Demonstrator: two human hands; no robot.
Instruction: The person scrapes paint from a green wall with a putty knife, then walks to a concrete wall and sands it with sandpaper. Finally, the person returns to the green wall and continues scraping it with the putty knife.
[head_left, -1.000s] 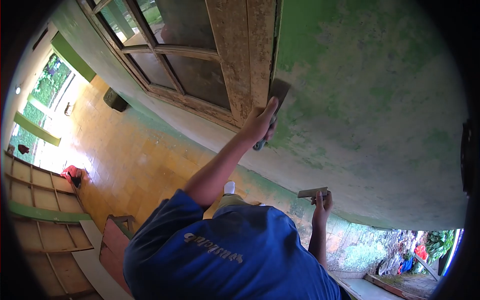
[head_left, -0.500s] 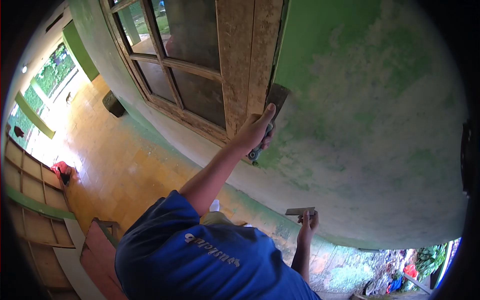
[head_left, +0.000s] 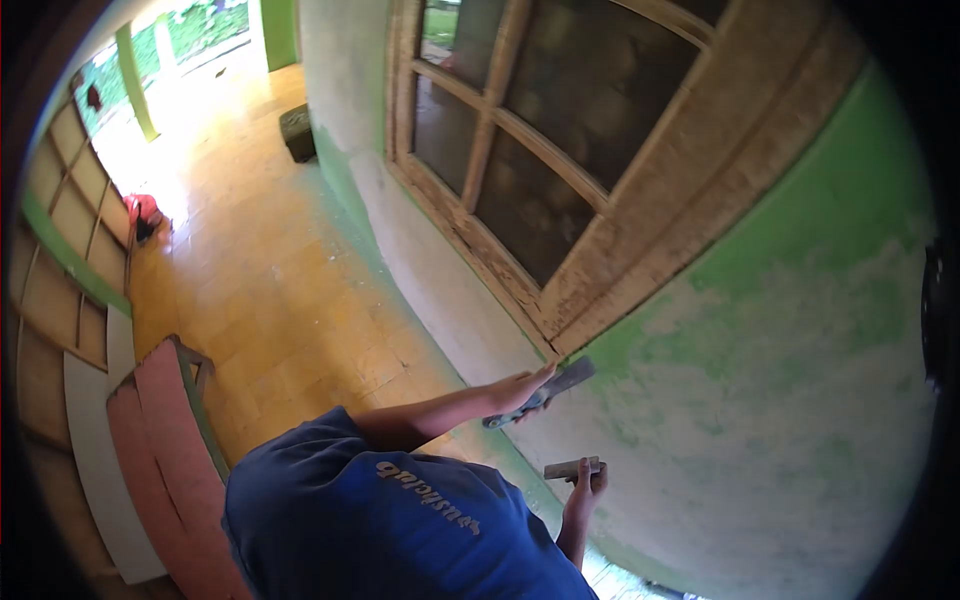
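Note:
My left hand [head_left: 527, 393] is closed around the handle of a putty knife [head_left: 574, 375]. The knife's wide grey blade lies at the wall [head_left: 720, 430], just below the lower corner of the wooden window frame [head_left: 640, 215]. Lower down, my right hand [head_left: 590, 480] grips a small flat rectangular grey blade [head_left: 566, 468], held in front of the wall. Its handle, if there is one, is hidden by my fingers. The wall has pale grey patches over green paint.
Yellow tiled flooring [head_left: 290, 300] runs along the wall to the left. A reddish wooden panel [head_left: 165, 440] leans near a lattice partition [head_left: 55, 290]. A dark block [head_left: 298, 133] stands against the wall farther off, and a red bag [head_left: 143, 210] lies by the partition.
My left hand has moved down with the putty knife, from beside the window frame to below its corner. My view has turned, bringing more window in. The right hand still holds its blade.

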